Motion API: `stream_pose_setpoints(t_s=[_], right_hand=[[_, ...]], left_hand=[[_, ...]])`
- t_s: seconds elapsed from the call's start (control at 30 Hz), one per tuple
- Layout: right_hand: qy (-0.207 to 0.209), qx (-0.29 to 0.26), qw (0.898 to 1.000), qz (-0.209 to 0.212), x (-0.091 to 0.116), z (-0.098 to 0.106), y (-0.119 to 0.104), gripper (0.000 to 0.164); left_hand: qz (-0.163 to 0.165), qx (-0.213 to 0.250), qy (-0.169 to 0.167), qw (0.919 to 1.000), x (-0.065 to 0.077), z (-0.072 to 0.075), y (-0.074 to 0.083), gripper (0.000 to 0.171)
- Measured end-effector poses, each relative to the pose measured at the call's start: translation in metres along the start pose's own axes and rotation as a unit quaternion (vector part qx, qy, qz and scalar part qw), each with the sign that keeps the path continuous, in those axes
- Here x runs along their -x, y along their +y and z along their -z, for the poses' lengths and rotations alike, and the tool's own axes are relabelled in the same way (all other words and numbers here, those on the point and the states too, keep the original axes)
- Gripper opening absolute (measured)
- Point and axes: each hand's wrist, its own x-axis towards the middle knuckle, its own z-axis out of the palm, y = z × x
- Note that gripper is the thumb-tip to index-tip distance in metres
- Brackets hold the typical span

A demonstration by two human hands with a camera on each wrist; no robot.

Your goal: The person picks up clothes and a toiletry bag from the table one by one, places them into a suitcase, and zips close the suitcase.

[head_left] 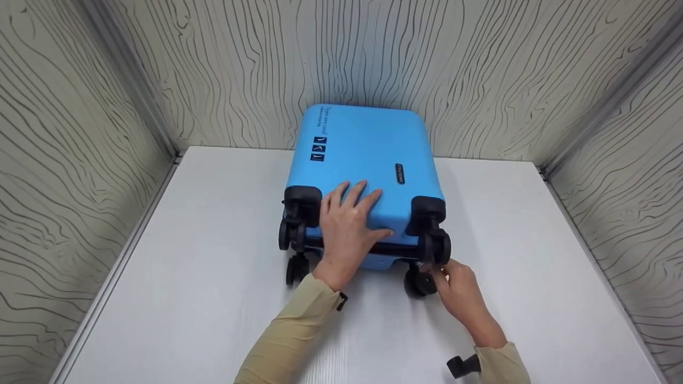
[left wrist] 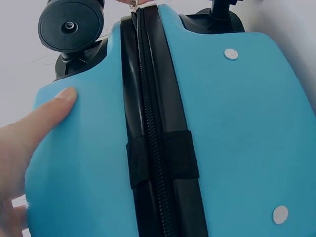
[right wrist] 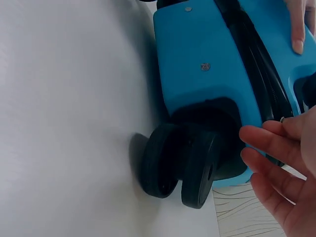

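Observation:
A light blue hard-shell suitcase [head_left: 368,138] lies on its side, its wheeled end facing me. My left hand [head_left: 347,226] rests spread over the upper shell near that end; in the left wrist view its thumb [left wrist: 61,101] touches the shell. A black-edged zipper [left wrist: 150,103] runs across the wheeled end between the two shells. At the suitcase's right corner, my right hand [head_left: 463,290] pinches a small metal zipper pull [right wrist: 282,119] between thumb and index finger, its other fingers loosely bent. Beside those fingers is a black double wheel [right wrist: 197,168].
Beneath the suitcase is a white tabletop [head_left: 203,266]. A wood-grain patterned panel [head_left: 256,69] rises behind it, with similar panels on the left and right. Black wheels [head_left: 292,234] stick out from the suitcase's near corners.

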Motion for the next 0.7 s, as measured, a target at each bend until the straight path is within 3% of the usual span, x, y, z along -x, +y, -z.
stream_pose_setpoints(t_s=[0.43, 0.7], right_hand=[[-0.007, -0.05, 0.996, 0.068, -0.004, -0.042, -0.03, 0.014], [-0.045, -0.061, 0.991, 0.11, -0.018, -0.07, -0.055, 0.011]], left_hand=[[-0.005, -0.008, 0.0, 1.0, 0.001, -0.001, 0.0, 0.083], [-0.01, -0.009, 0.003, 0.9999, 0.001, 0.0, 0.001, 0.082]])
